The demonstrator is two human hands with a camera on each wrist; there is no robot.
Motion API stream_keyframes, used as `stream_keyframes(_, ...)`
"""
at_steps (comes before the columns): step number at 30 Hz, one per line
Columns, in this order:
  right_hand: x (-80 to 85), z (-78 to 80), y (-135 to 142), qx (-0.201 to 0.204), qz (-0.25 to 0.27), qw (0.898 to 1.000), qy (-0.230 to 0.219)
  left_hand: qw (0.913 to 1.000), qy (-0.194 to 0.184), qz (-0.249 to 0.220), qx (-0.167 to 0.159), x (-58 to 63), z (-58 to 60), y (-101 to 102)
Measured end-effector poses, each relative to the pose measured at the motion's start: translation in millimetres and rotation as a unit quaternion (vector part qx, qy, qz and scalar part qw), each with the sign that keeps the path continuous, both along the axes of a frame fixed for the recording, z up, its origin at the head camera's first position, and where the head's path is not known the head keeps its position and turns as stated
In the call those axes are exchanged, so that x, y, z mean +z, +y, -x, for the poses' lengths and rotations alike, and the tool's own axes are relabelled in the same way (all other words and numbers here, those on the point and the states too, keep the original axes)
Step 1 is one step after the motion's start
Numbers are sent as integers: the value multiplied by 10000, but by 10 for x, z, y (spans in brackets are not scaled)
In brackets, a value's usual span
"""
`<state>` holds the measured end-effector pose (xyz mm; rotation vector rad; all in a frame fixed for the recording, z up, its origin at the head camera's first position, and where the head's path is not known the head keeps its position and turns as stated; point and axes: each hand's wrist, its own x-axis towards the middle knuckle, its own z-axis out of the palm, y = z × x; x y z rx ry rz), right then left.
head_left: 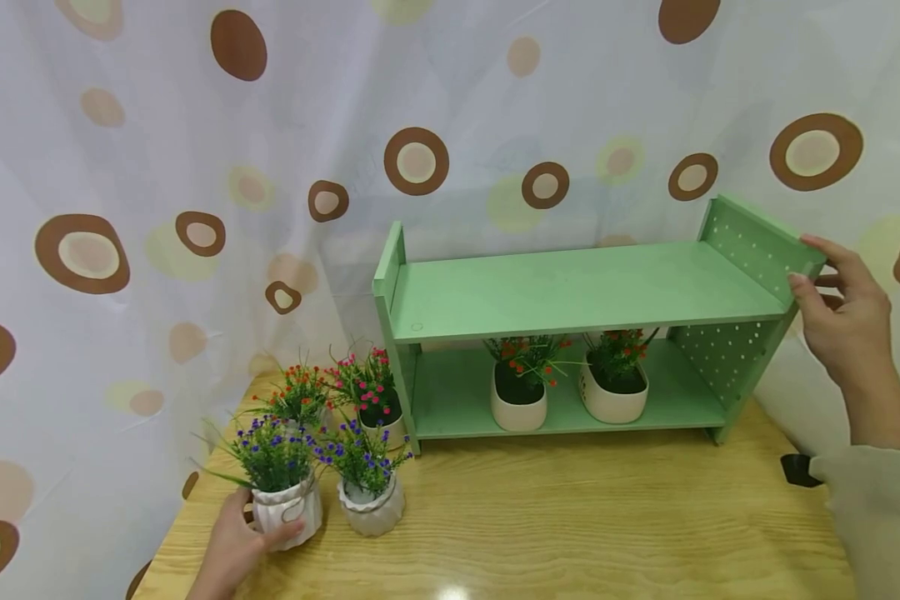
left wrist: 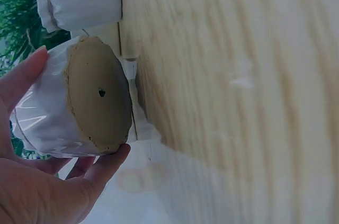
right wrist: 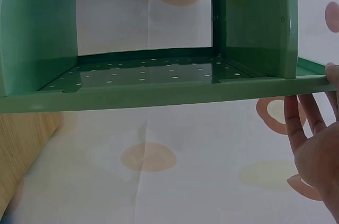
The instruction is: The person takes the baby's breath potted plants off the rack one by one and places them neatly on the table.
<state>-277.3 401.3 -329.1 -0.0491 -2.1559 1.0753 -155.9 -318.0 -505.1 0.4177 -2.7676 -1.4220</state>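
My left hand [head_left: 236, 537] grips a white ribbed flowerpot [head_left: 288, 512] with purple-blue flowers. In the left wrist view the pot's unglazed base [left wrist: 100, 94] with a small hole shows, raised off the table. Thumb and fingers are on either side of it. Beside it stands another white pot [head_left: 372, 507] with purple-blue flowers. On the right, my right hand [head_left: 851, 312] holds the upper front corner of a two-tier green shelf [head_left: 585, 287], thumb on one side of the end panel and fingers on the other.
Two cream pots [head_left: 520, 410] with red flowers stand on the lower tier. Behind the held pot are orange-red flowers [head_left: 300, 392] and a pot of pink flowers [head_left: 367, 383] against the shelf's left end. A spotted curtain [head_left: 450, 100] hangs behind the wooden table [head_left: 540, 517].
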Motion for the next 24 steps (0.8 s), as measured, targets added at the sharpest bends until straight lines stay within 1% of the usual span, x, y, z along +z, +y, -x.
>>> stream_keyframes(4, 3, 2, -7, 13, -4, 10000, 12, 9999, 103, 41, -54, -16, 16, 9)
stream_keyframes(8, 0, -2, -7, -3, 5, 10000, -20, 9999, 80, 31, -102, -26, 39, 21)
stream_keyframes(17, -11, -4, 9, -43, -8, 10000, -44, 9990, -268, -339, -68, -20, 38, 15)
stream_keyframes(20, -17, -2, 9, -51, -14, 10000, -51, 9989, -344, -287, -130, -26, 36, -11)
stream_keyframes(21, -18, -1, 8, -57, -25, 10000, -54, 9990, -388, -189, -110, -33, 34, -22)
stream_keyframes(24, -15, 1, 1, -61, -26, 10000, -39, 9988, -451, -198, -68, -62, 29, -55)
